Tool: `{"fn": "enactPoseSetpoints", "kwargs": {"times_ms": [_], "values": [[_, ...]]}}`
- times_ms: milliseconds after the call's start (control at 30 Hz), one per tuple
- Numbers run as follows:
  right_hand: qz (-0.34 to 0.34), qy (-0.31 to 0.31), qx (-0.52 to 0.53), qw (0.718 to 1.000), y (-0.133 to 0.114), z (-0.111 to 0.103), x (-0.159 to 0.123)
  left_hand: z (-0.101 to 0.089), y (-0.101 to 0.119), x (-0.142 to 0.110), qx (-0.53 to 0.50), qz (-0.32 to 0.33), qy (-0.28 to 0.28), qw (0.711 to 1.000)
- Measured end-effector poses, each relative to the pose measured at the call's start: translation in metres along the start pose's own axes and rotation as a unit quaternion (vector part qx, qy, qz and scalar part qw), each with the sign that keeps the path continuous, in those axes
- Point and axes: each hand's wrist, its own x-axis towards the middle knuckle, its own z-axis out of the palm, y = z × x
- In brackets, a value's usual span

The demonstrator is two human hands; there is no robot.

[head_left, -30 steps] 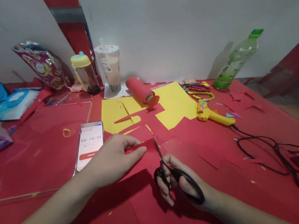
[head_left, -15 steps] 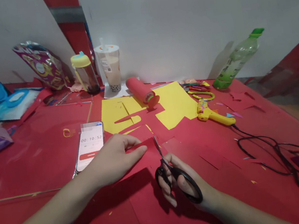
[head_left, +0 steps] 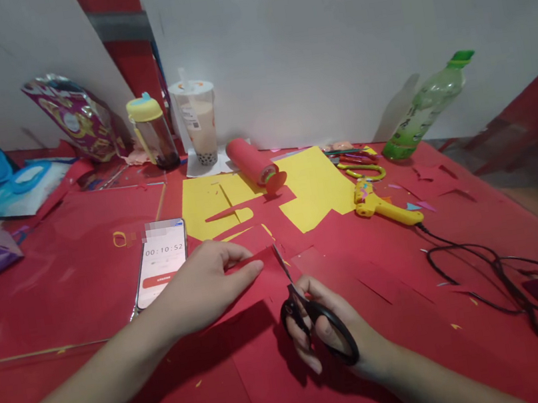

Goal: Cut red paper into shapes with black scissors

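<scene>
My left hand point(head_left: 217, 280) pinches a piece of red paper point(head_left: 270, 270) between thumb and fingers, holding it above the table. In my right hand point(head_left: 334, 319) is a pair of black-handled scissors point(head_left: 341, 342), with thumb and fingers through the loops. The blades point away from me and lie along the paper's right edge. Under my hands a larger red sheet point(head_left: 263, 364) lies on the red table. Just left of my left hand, a phone point(head_left: 162, 258) shows a timer. Beyond the hands lie yellow sheets point(head_left: 315, 188) and a red paper-wrapped cylinder point(head_left: 249, 163).
A yellow glue gun point(head_left: 386, 207) with a black cable point(head_left: 489, 256) lies to the right. A green-capped bottle point(head_left: 429, 107) leans against the wall. At the back stand a bubble tea cup point(head_left: 202, 127), a yellow-lidded bottle point(head_left: 155, 134) and a snack bag point(head_left: 77, 119). Wet wipes point(head_left: 19, 188) lie left.
The scissor handles have drawn slightly closer together, and the blades look more nearly shut at the paper's edge. My left hand has barely moved.
</scene>
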Motion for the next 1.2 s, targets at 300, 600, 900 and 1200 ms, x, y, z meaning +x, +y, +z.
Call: {"fn": "enactPoseSetpoints", "kwargs": {"times_ms": [300, 600, 900, 1200], "values": [[0.018, 0.017, -0.004, 1.000, 0.0007, -0.0010, -0.0008, -0.0007, 0.0028, 0.0003, -0.001, 0.003, 0.005, 1.000], [0.008, 0.020, 0.014, 1.000, 0.0062, -0.0027, -0.0006, -0.0007, 0.0032, -0.0004, -0.004, -0.007, 0.009, 1.000], [0.011, 0.030, 0.018, 0.999, 0.0044, -0.0020, -0.0003, -0.0021, 0.0043, -0.0011, -0.020, -0.003, 0.000, 1.000], [0.025, 0.085, 0.025, 0.996, 0.0050, -0.0022, 0.0017, -0.0008, 0.0001, 0.0016, -0.008, 0.002, -0.007, 1.000]]}}
